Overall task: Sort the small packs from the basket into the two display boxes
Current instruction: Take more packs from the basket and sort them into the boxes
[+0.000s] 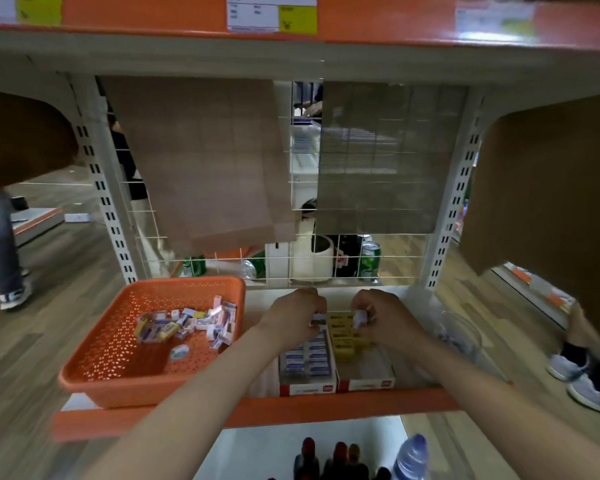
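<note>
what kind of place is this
Probably a shop aisle: orange-edged shelves with price labels, display boxes of small packs, and drink cans on the far side.

One orange basket (94, 372) sat at the lower left of the frame, holding one round roll (180, 351) and a heap of loose small packs (187, 325), well over a dozen and too jumbled for an exact count. At lower centre stood two display boxes, the left box (307, 388) and the right box (366, 384). Above them were two hands, the left hand (291, 317) with one dark-banded pack (317, 319) in its grip and the right hand (385, 318) with one white pack (360, 318). Two green cans (369, 259) showed behind the wire grid (302, 188), and one water bottle (411, 457) at the bottom edge.
</note>
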